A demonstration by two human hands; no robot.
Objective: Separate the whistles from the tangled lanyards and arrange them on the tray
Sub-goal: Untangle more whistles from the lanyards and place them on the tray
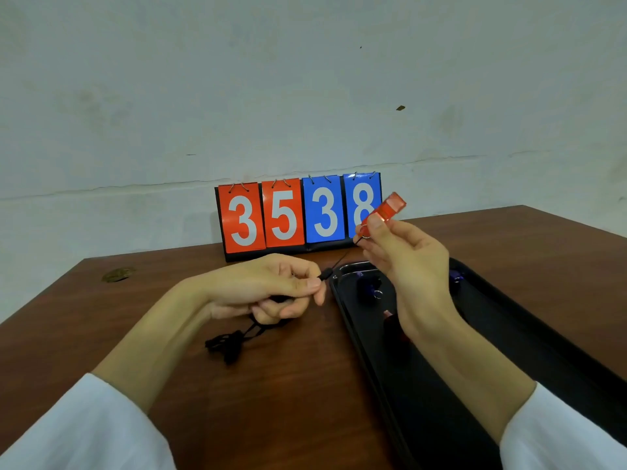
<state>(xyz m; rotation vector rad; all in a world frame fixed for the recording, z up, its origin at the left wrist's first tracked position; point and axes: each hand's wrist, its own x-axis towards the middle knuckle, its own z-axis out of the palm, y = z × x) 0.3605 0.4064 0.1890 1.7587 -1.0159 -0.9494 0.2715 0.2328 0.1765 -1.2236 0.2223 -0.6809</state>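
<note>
My right hand holds a red whistle up in front of the scoreboard, its metal ring at the fingertips. A thin black cord runs from that ring down to my left hand, which pinches the black lanyard near its clasp. The rest of the lanyard hangs in a bunch onto the table below that hand. To the right, the long black tray holds two blue whistles and another red whistle, partly hidden behind my right wrist.
A flip scoreboard reading 3 5 3 8 stands at the table's back edge against the wall. The brown wooden table has a worn patch at its far left corner. White sleeves cover both forearms.
</note>
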